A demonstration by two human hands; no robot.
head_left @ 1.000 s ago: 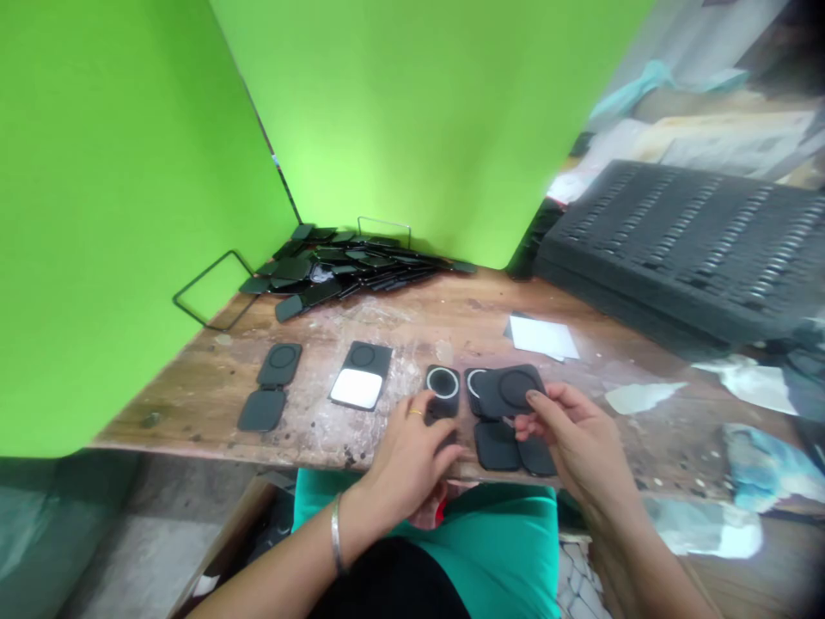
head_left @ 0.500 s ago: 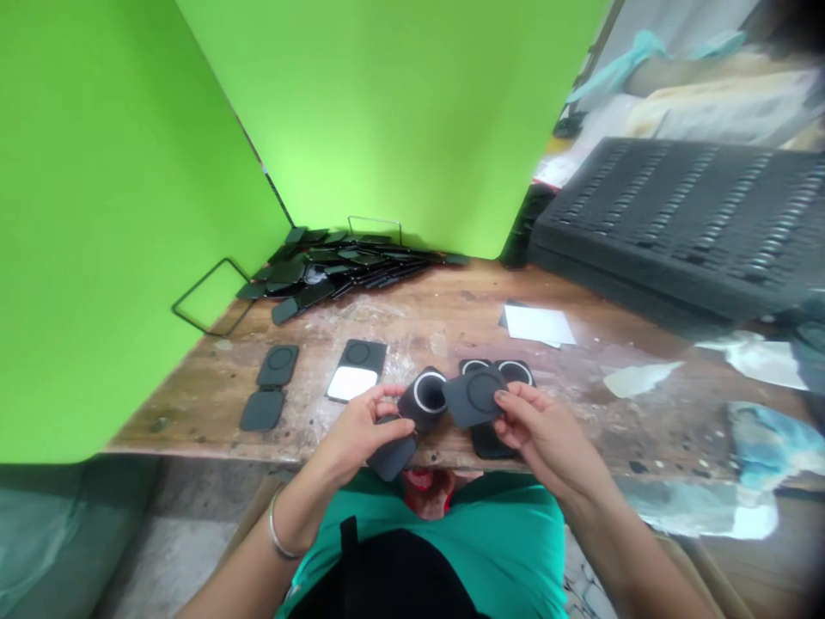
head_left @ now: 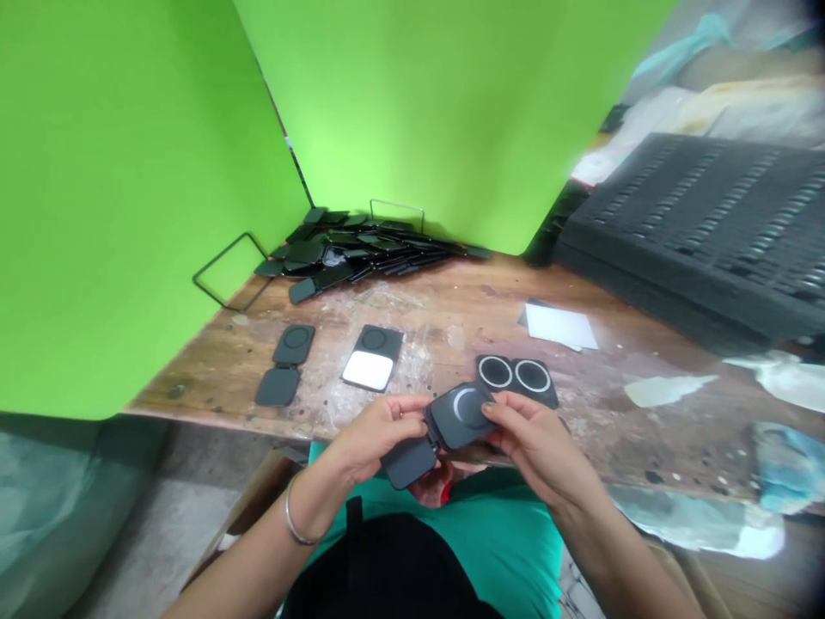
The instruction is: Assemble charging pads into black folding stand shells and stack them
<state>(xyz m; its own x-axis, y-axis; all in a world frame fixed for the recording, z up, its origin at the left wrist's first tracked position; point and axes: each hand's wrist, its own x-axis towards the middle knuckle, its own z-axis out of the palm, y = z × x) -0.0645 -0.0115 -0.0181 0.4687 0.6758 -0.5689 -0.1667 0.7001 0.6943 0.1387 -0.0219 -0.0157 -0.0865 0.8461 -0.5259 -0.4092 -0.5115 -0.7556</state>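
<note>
On your left, the green panel (head_left: 116, 206) stands upright, with a wire loop (head_left: 220, 256) against it. A dark two-part pad (head_left: 277, 387) lies unfolded on the table (head_left: 464, 288), one half beyond the other, the far half marked with a circle. Behind it, in the corner, black pieces are heaped in a pile (head_left: 367, 249). Next along lies a dark sheet (head_left: 390, 346) with a white piece (head_left: 369, 370) over its near half.

Your left hand (head_left: 380, 434) pinches the charger (head_left: 409, 462) at its middle, held tilted at the table's near edge, its two halves hinged open. Over the upper half sits a dark cover (head_left: 461, 421), an arc of white ring showing inside its circle; you cannot tell whether it lies flush. Your right hand (head_left: 528, 434) pinches the cover's right edge between thumb and fingers. Just beyond that hand, two ringed pads (head_left: 506, 389) lie side by side.

Farther right are a white card (head_left: 560, 326), the big black box (head_left: 696, 232), a pale scrap (head_left: 670, 391) and a blue cloth (head_left: 790, 468).
</note>
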